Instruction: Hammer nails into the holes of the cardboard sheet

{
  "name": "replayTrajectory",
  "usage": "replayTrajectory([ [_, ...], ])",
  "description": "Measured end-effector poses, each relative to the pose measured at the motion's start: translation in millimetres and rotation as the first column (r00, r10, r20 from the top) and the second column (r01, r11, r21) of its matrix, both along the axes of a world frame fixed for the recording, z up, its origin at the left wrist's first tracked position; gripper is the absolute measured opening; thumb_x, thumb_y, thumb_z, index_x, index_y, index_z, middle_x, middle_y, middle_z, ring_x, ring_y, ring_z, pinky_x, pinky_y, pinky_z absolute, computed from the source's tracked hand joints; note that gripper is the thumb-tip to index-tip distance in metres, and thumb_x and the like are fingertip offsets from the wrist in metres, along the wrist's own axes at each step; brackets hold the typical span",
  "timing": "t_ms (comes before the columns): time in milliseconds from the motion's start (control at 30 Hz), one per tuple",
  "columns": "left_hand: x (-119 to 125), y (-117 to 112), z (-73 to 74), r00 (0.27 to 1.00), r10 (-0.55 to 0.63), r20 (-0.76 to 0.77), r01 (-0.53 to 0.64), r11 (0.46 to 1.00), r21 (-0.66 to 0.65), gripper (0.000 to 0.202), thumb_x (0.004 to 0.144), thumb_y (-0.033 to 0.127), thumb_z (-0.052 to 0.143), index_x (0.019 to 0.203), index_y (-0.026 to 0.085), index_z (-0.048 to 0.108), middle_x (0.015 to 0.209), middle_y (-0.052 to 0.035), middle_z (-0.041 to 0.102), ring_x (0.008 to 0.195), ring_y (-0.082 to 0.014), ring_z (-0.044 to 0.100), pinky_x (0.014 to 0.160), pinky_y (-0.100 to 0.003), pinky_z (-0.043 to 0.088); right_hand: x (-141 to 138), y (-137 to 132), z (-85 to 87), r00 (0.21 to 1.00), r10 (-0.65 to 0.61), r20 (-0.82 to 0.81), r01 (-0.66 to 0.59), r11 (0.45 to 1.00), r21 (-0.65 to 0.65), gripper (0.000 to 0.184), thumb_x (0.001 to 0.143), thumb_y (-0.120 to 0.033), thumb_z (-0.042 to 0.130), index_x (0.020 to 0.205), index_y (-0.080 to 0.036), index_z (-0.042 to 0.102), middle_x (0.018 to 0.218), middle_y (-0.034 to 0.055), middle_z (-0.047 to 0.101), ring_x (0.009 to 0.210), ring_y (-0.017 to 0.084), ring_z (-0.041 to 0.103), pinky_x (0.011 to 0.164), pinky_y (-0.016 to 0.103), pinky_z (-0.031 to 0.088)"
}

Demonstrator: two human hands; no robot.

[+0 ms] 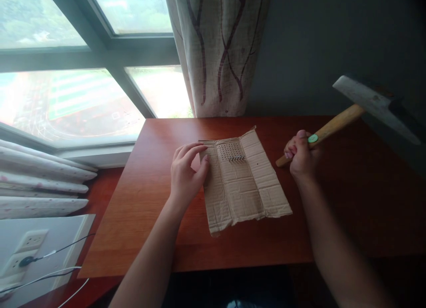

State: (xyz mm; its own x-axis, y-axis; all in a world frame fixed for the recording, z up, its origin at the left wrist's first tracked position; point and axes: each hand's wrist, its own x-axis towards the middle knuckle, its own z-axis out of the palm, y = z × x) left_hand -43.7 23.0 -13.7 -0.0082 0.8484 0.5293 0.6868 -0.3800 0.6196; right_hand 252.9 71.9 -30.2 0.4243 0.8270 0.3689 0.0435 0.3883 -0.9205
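Note:
A creased sheet of brown cardboard (244,190) lies on the reddish-brown wooden table. Near its far edge is a square grid of small dark dots (229,152), with a row of short nail-like pieces (237,158) along the near side; they are too small to make out clearly. My left hand (189,168) holds the cardboard's left edge near the far corner, thumb and bent fingertips on it. To the right of the sheet, my right hand (302,152) is wrapped around the lower wooden handle of a hammer (339,124). Its metal head is raised at the far right, away from the cardboard.
The wooden table (143,210) has its near edge in front of me. Behind it hang a patterned curtain (222,50) and a dark wall (309,50). Windows (83,95) are at left. Wall sockets (31,241) with a plug and cables sit low left.

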Motion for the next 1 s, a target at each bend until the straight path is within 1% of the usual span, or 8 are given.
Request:
replayTrajectory([
  [167,-6.8,3.6,4.0,0.999,0.045,0.03,-0.045,0.999,-0.023,0.02,0.093,0.028,0.062,0.108,0.023,0.074,0.118,-0.0066,0.074,0.116,-0.0237,0.066,0.106,-0.043,0.051,4.8,-1.9,-0.1,0.992,0.122,0.008,-0.122,0.992,-0.037,0.062,0.086,-0.068,0.066,0.055,-0.024,0.036,0.045,-0.0062,0.033,0.037,0.009,0.036,0.035,0.025,0.03],
  [267,-24.0,7.8,9.3,0.991,0.112,0.075,-0.106,0.991,-0.082,0.024,0.092,0.032,0.062,0.11,0.022,0.074,0.118,-0.0066,0.075,0.115,-0.0235,0.068,0.102,-0.041,0.054,4.8,-1.4,-1.3,0.995,0.098,0.021,-0.097,0.994,-0.045,0.064,0.087,-0.066,0.066,0.055,-0.024,0.031,0.044,-0.0073,0.029,0.036,0.008,0.029,0.033,0.024,0.023],
  [333,-40.8,9.9,12.3,0.985,0.155,0.075,-0.138,0.971,-0.194,0.029,0.091,0.038,0.061,0.111,0.021,0.074,0.117,-0.0068,0.076,0.107,-0.0233,0.07,0.094,-0.038,0.057,4.2,-0.6,-2.6,0.997,0.073,0.017,-0.072,0.997,-0.042,0.064,0.088,-0.065,0.066,0.054,-0.023,0.03,0.044,-0.0071,0.028,0.036,0.007,0.028,0.032,0.023,0.021],
  [400,-57.2,10.4,13.6,0.984,0.178,-0.004,-0.169,0.926,-0.338,0.032,0.09,0.043,0.062,0.109,0.021,0.075,0.111,-0.0075,0.078,0.094,-0.0233,0.073,0.084,-0.037,0.058,3.9,0.5,-3.9,0.998,0.062,0.007,-0.062,0.997,-0.039,0.064,0.088,-0.065,0.066,0.054,-0.023,0.03,0.044,-0.0069,0.028,0.036,0.007,0.029,0.032,0.023,0.021],
  [467,-68.8,9.1,13.2,0.973,0.151,-0.176,-0.216,0.868,-0.447,0.031,0.088,0.043,0.062,0.104,0.021,0.075,0.102,-0.0071,0.079,0.086,-0.0242,0.073,0.079,-0.036,0.057,4.2,1.5,-4.9,0.998,0.061,-0.008,-0.062,0.998,-0.03,0.064,0.088,-0.064,0.067,0.053,-0.023,0.031,0.044,-0.007,0.029,0.036,0.007,0.029,0.032,0.023,0.021],
  [600,-71.9,4.6,10.2,0.878,0.014,-0.478,-0.298,0.798,-0.524,0.024,0.088,0.04,0.061,0.097,0.024,0.075,0.097,-0.0053,0.08,0.087,-0.0271,0.073,0.074,-0.037,0.05,5.7,3.0,-5.4,0.998,0.068,-0.012,-0.068,0.997,-0.03,0.064,0.088,-0.063,0.067,0.054,-0.023,0.031,0.044,-0.0073,0.029,0.036,0.007,0.03,0.032,0.023,0.022],
  [833,-64.9,5.2,4.1,0.786,-0.037,-0.617,-0.351,0.795,-0.495,0.025,0.091,0.043,0.056,0.09,0.026,0.075,0.103,-0.0091,0.078,0.09,-0.0315,0.07,0.066,-0.036,0.044,7.0,3.0,-4.8,0.996,0.084,-0.029,-0.085,0.996,-0.023,0.064,0.088,-0.065,0.066,0.053,-0.023,0.032,0.044,-0.0072,0.029,0.035,0.007,0.03,0.032,0.024,0.021],
  [1000,-65.3,8.9,-1.3,0.772,-0.058,-0.633,-0.348,0.794,-0.498,0.022,0.089,0.038,0.057,0.093,0.028,0.076,0.105,-0.0073,0.078,0.092,-0.0292,0.07,0.064,-0.033,0.043,7.3,2.4,-4.1,0.996,0.088,-0.008,-0.088,0.996,-0.033,0.063,0.089,-0.063,0.065,0.053,-0.024,0.032,0.045,-0.0071,0.028,0.036,0.008,0.029,0.032,0.024,0.022],
])
